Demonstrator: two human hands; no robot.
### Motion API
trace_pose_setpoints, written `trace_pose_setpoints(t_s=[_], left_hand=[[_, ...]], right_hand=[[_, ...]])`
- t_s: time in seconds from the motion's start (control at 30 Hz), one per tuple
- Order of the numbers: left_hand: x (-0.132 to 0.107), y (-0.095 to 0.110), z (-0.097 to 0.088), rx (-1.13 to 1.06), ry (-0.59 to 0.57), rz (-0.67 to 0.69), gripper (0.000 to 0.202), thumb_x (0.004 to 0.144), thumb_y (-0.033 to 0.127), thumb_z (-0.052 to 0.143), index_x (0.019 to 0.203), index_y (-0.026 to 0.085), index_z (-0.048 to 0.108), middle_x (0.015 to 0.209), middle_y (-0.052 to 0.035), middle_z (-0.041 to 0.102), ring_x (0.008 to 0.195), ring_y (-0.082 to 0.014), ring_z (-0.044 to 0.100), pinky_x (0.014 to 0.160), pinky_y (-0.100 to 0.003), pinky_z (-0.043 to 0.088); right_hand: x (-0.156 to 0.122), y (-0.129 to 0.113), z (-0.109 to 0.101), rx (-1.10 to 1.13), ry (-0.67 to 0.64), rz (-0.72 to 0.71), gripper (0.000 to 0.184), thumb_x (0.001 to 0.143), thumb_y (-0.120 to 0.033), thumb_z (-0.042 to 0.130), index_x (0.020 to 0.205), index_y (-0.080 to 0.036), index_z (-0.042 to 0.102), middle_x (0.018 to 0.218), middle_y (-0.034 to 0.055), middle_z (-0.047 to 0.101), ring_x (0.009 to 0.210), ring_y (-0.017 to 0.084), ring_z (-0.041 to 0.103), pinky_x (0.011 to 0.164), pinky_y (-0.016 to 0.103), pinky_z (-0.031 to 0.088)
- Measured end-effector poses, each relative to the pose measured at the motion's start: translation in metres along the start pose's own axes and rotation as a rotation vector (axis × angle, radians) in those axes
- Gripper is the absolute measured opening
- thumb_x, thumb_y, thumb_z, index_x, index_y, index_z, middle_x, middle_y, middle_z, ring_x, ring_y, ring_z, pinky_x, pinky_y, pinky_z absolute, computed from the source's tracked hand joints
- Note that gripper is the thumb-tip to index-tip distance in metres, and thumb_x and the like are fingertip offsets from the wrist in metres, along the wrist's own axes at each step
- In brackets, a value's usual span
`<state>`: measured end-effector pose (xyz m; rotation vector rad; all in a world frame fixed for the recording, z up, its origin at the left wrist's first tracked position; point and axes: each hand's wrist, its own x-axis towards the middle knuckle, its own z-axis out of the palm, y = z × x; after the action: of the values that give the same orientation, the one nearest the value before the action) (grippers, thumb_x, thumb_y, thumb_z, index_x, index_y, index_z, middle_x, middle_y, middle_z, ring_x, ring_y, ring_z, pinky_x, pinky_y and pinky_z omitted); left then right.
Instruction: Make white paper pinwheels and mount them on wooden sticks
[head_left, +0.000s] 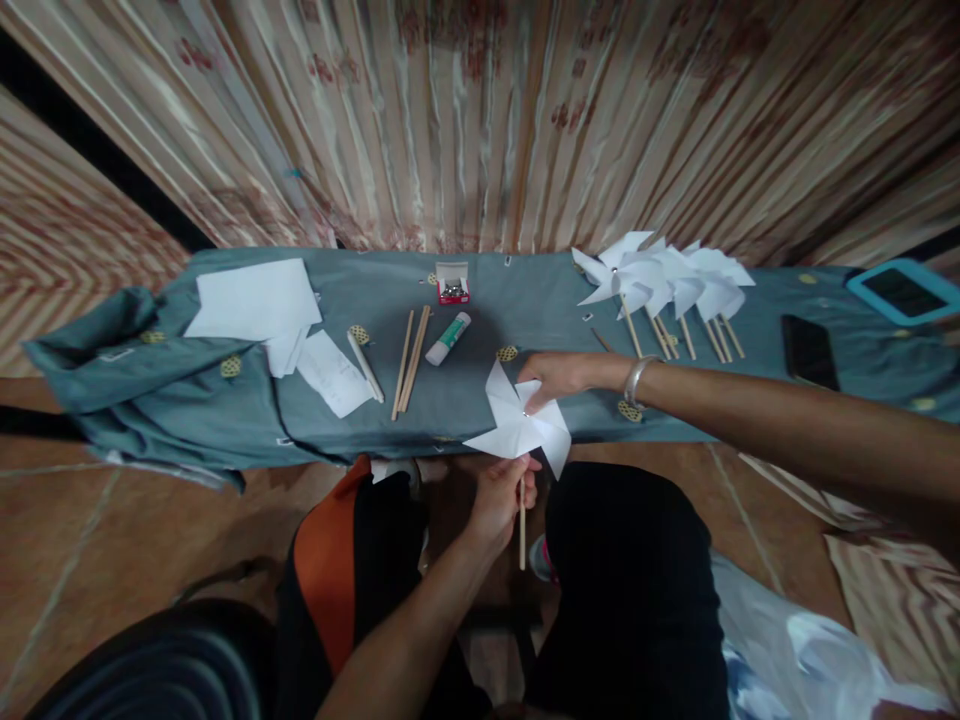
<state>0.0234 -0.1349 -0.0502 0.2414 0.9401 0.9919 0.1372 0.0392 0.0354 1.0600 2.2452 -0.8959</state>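
A white paper pinwheel (510, 438) on a wooden stick (523, 530) is between my two hands at the table's front edge. My left hand (501, 500) is closed round the stick just below the paper blades. From above, my right hand (556, 376) grips the pinwheel near its centre, a fingertip pressed by the pin; its other fingers are partly hidden behind the blades. A silver bangle (636, 382) is on the right wrist. Closest on the table are a glue stick (448, 339) and several loose wooden sticks (411, 360).
Finished-looking pinwheels (637, 275) lie in a row at the back right. Beyond them are a black phone (810, 352) and a blue-framed tablet (905, 292). A small red box of pins (453, 284), a white pen (365, 366) and paper sheets (255, 300) lie on the cloth-covered table (375, 285).
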Motion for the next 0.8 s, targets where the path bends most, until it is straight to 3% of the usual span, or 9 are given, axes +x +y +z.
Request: trace_pose_setpoints(t_s=[0.47, 0.8], left_hand=[[-0.001, -0.001, -0.002, 0.011, -0.007, -0.006, 0.038, 0.061, 0.044, 0.081, 0.066, 0.01, 0.065, 0.05, 0.0045, 0.048, 0.039, -0.0031, 0.038, 0.043, -0.021, 0.019], [-0.001, 0.003, -0.005, 0.018, -0.039, -0.04, 0.04, 0.062, 0.044, 0.082, 0.067, 0.01, 0.062, 0.05, 0.0066, 0.043, 0.037, 0.0, 0.03, 0.043, -0.02, 0.011]], right_hand=[[0.007, -0.009, -0.007, -0.24, -0.047, -0.02, 0.037, 0.072, -0.039, 0.075, 0.099, -0.013, 0.075, 0.093, 0.0083, 0.074, 0.08, 0.021, 0.063, 0.064, 0.027, 0.038], [0.013, -0.005, -0.011, -0.252, -0.076, -0.034, 0.034, 0.071, -0.041, 0.077, 0.092, -0.014, 0.076, 0.084, 0.0058, 0.073, 0.072, 0.019, 0.061, 0.063, 0.027, 0.035]])
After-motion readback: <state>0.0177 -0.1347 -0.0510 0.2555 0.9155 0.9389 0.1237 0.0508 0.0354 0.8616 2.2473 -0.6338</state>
